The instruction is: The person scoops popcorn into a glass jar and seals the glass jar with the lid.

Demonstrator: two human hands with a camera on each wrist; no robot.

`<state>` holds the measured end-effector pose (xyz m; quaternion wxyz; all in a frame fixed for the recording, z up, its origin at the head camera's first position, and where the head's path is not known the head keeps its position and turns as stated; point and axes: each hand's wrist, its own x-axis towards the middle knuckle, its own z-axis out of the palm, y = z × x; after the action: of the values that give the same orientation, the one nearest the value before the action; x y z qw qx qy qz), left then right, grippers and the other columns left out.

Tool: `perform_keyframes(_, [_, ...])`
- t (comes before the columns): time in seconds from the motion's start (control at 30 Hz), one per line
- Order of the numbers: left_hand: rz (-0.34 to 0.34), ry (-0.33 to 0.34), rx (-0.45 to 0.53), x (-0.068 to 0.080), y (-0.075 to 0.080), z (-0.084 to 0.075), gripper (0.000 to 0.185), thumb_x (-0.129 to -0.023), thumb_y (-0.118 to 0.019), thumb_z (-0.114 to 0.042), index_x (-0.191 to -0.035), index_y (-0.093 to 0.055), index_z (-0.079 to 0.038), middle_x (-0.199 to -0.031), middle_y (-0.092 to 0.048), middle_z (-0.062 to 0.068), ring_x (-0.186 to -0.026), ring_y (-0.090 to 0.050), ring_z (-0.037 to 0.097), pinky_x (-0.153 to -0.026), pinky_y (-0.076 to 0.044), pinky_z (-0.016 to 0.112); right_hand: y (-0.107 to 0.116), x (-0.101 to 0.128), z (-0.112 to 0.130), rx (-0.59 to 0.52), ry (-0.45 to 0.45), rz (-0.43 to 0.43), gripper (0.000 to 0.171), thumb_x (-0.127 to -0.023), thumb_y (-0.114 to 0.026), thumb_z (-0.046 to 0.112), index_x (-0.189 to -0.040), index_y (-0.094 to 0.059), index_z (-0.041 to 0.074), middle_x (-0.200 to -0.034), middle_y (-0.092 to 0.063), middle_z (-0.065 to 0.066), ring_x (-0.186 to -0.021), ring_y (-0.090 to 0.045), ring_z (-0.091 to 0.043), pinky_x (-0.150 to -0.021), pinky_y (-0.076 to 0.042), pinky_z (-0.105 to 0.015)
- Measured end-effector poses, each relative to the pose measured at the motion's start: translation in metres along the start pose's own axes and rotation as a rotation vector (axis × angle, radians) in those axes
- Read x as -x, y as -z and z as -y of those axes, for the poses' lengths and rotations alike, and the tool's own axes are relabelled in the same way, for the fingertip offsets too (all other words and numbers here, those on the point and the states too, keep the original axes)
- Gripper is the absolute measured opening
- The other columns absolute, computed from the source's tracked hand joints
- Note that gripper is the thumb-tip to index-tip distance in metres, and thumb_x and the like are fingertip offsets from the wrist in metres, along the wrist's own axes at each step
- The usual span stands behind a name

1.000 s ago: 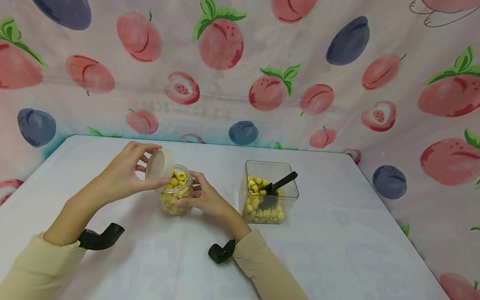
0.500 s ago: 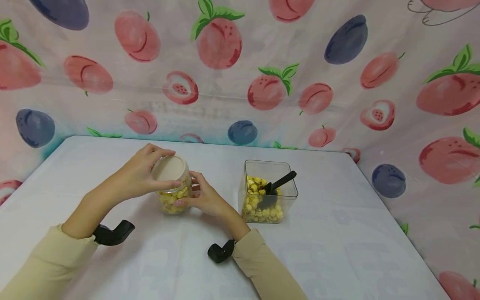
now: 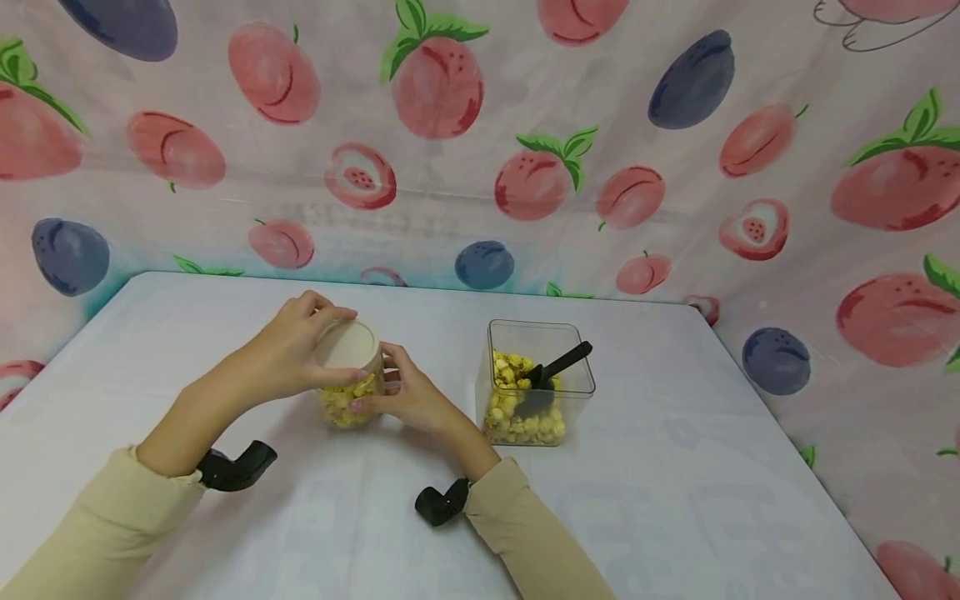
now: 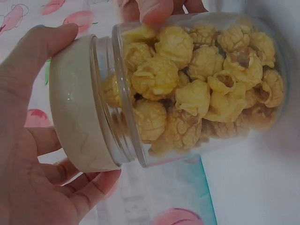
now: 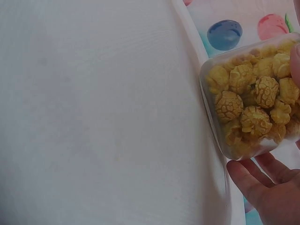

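Observation:
A small clear jar (image 3: 347, 402) (image 4: 206, 89) (image 5: 248, 98) full of yellow popcorn balls stands on the white table (image 3: 675, 467). A cream lid (image 3: 347, 343) (image 4: 77, 126) sits on the jar's mouth. My left hand (image 3: 300, 354) (image 4: 33, 154) grips the lid, thumb and fingers curled round its rim. My right hand (image 3: 408, 392) (image 5: 262, 185) holds the jar's body from the right side, fingers wrapped round the glass.
A clear square tub (image 3: 536, 383) with more popcorn and a black scoop (image 3: 558, 367) stands just right of my right hand. A fruit-print cloth (image 3: 480, 142) hangs behind the table and along its right side.
My left hand brought the tilted lid down from beside the jar onto its mouth, where it sits flat. My right hand kept hold of the jar.

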<state>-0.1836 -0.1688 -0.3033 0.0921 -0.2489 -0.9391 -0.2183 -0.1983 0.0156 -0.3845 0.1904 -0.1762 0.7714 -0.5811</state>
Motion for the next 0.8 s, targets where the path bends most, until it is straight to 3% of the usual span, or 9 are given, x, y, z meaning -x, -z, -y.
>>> perform_keyframes(0.8, [-0.011,0.07,-0.045,-0.0007,-0.0029,-0.0092,0.07,-0.069,-0.078,-0.044,-0.116,-0.058,0.003,-0.107,-0.049,0.025,-0.096,-0.048,0.042,-0.073,-0.049,0.052,0.0005,-0.0003,-0.0023,-0.03,0.016,0.01,0.076,-0.081,-0.072,0.014,-0.142,-0.028,0.027,-0.132,-0.042,-0.002,-0.111,-0.053,-0.015,-0.09,-0.049,-0.03])
